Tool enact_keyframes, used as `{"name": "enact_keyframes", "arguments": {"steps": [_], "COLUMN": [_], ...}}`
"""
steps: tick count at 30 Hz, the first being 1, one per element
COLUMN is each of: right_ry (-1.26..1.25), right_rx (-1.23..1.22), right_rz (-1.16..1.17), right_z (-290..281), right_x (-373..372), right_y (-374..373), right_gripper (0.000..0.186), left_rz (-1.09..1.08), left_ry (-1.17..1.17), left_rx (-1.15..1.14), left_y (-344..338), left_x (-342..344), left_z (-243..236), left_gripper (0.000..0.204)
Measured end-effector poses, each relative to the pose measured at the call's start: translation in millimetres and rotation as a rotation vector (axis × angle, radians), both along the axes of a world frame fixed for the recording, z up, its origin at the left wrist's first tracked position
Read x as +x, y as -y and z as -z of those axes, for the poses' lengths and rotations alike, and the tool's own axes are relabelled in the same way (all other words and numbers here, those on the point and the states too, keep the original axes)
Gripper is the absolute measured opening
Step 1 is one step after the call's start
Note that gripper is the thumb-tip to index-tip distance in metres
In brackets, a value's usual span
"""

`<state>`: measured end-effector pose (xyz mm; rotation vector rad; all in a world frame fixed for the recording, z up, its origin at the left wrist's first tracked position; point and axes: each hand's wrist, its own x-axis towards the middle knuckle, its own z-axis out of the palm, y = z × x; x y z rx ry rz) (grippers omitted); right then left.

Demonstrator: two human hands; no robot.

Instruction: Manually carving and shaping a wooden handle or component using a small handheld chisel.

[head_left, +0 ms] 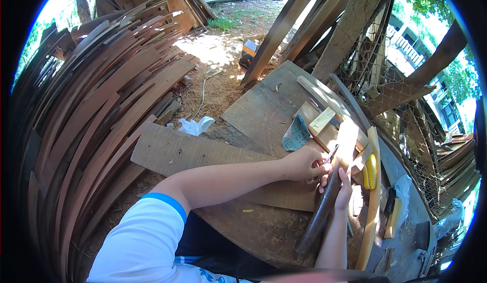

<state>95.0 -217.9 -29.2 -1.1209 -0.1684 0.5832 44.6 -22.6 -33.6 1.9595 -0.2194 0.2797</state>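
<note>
Lying along the table [264,105], a dark curved wooden strip [324,204] is clasped near its upper end by both hands — left hand [304,163] closed over it, right hand [344,191] wrapped beneath. Folded sandpaper [296,134] and a yellow brush [370,171] sit nearby — stacked planks [101,105] left.

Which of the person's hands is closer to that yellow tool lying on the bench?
The right hand. It rests on the dark curved wood strip, just left of the yellow tool. The left hand sits farther left, beyond the strip.
</note>
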Motion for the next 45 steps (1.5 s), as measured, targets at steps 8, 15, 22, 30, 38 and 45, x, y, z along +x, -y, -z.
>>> {"name": "enact_keyframes", "arguments": {"steps": [8,15,22,30,38,45], "right_ry": [-0.005,0.015,0.001,0.001,-0.028,-0.003], "right_rx": [0.005,-0.004,0.01,0.01,-0.014,-0.015], "right_rz": [0.025,-0.032,0.014,0.009,-0.024,0.035], "right_z": [0.5,-0.3,3.1,3.3,-2.7,-2.3], "right_x": [0.7,0.8,2.3,2.4,-0.8,-2.0], "right_y": [1.7,3.2,2.6,1.9,1.3,-1.3], "right_gripper": [0.033,0.033,0.033,0.034,0.033,0.033], "left_rz": [0.004,-0.003,0.006,0.013,0.006,-0.009], "left_ry": [0.007,0.011,0.011,-0.011,0.005,0.049], "left_rx": [0.01,0.012,0.004,-0.002,-0.002,0.042], "left_y": [1.2,1.2,1.4,1.5,1.4,0.4], "left_x": [1.9,3.5,2.8,1.0,-0.4,3.4], "left_z": [1.6,4.5,2.5,-1.1,-2.3,4.3], "left_gripper": [0.03,0.029,0.029,0.031,0.029,0.029]}}
